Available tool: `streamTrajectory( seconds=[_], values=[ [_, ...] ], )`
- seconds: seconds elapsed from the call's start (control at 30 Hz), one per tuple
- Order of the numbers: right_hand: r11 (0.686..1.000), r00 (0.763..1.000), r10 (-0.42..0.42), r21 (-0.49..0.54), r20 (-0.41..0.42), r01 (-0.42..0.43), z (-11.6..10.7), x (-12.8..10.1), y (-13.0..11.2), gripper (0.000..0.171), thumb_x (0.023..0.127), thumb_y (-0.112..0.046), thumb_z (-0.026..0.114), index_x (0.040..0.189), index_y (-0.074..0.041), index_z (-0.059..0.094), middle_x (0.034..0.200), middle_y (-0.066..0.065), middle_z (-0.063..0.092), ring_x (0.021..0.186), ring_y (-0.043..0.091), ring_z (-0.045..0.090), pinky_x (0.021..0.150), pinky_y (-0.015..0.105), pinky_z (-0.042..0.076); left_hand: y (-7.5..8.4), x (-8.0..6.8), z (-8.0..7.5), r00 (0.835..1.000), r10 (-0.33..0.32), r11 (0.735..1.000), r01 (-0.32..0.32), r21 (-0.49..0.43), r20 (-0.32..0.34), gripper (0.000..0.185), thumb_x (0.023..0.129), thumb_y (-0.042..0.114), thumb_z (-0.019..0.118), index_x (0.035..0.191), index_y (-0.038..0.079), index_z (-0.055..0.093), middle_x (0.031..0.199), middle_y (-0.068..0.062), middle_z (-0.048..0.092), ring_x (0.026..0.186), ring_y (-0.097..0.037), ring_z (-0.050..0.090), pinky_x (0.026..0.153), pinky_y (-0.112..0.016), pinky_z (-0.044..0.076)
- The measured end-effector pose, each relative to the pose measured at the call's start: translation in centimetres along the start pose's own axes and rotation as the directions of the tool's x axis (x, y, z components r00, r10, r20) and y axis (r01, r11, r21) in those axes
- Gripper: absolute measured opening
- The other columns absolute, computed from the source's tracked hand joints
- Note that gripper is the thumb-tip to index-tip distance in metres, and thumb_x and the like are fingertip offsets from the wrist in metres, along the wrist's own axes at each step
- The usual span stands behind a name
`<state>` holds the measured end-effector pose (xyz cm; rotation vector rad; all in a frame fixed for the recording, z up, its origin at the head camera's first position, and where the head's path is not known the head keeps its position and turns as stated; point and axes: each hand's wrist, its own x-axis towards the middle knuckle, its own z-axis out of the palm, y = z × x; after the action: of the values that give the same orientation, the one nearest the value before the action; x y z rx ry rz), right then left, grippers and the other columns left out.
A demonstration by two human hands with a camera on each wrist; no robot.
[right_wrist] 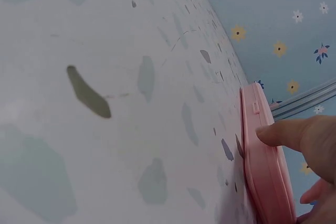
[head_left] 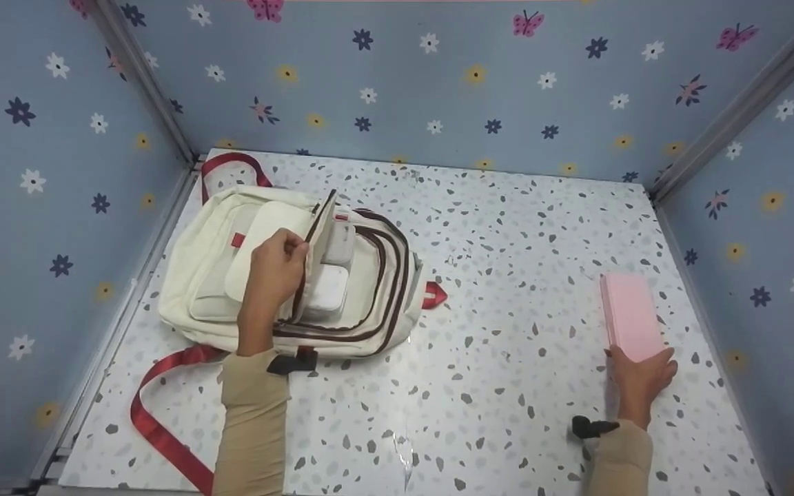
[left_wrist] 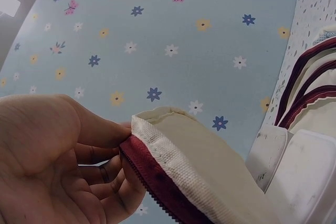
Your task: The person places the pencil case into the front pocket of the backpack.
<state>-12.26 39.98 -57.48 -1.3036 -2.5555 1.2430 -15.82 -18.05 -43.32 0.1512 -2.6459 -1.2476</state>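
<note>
A cream backpack (head_left: 218, 275) with dark red zips and red straps lies on the left of the speckled table (head_left: 493, 386). My left hand (head_left: 276, 269) pinches the front flap (left_wrist: 194, 161) by its zip edge and holds it up, so the pocket stands open. Two white boxes (head_left: 328, 289) show inside the pocket (left_wrist: 299, 166). On the right lies a flat pink case (head_left: 631, 315). My right hand (head_left: 642, 379) grips its near end, the thumb pressed on its side edge (right_wrist: 262, 177).
Blue flowered walls (head_left: 452, 83) close the table in on three sides, with metal posts in the corners. A red strap (head_left: 156, 413) trails off the backpack toward the front left edge. A red tab (head_left: 433, 295) sticks out at the backpack's right.
</note>
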Motion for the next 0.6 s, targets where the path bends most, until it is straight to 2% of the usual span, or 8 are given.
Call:
streamTrajectory(
  seconds=[0.37, 0.6],
  values=[
    [1.0, 1.0, 0.005, -0.024, -0.027, -0.006, 0.11, 0.07, 0.43, 0.097, 0.087, -0.046, 0.061, 0.153, -0.013, -0.002, 0.159, 0.02, 0.001, 0.145, 0.041, 0.012, 0.114, 0.055, 0.015, 0.12, 0.0, -0.21, 0.999, -0.02, 1.0, 0.02, 0.003, 0.04, 0.017, 0.097, 0.014, 0.052, 0.099, -0.002, 0.059, 0.092, -0.018, 0.062, 0.085, -0.03, 0.058, 0.079, -0.041, 0.043],
    [0.999, 0.999, -0.015, -0.032, -0.039, 0.013, 0.22, -0.1, 0.55, 0.096, 0.087, -0.05, 0.059, 0.153, -0.013, 0.0, 0.159, 0.019, 0.003, 0.145, 0.04, 0.011, 0.115, 0.055, 0.015, 0.04, 0.02, -0.21, 1.0, -0.009, 1.0, 0.009, 0.012, 0.024, 0.015, 0.096, 0.012, 0.053, 0.097, -0.002, 0.059, 0.09, -0.019, 0.062, 0.085, -0.031, 0.058, 0.079, -0.042, 0.043]
  ],
)
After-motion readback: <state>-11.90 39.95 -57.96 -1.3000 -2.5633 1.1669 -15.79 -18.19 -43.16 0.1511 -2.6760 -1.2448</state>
